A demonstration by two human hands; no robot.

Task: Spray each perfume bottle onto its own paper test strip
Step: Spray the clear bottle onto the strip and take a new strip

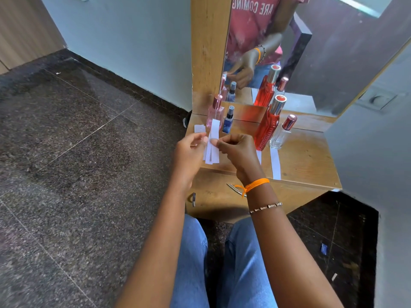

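Wooden shelf (307,156) below a mirror (311,52): pink bottle (214,112), small blue bottle (229,120), tall red bottle (268,125) and clear bottle (283,132), all upright. Left hand (190,150) and right hand (239,150), fingers curled, pinch a bunch of paper strips (213,144) held above the shelf's left part. One strip (275,163) lies flat before the clear bottle; a short strip (199,128) lies beside the pink bottle.

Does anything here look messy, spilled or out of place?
No spill shows. The tall red bottle leans right, though the wide lens may cause that. A folded paper scrap lies apart near the shelf's left edge. Both hands, left hand and right hand, hold a small bunch of strips.
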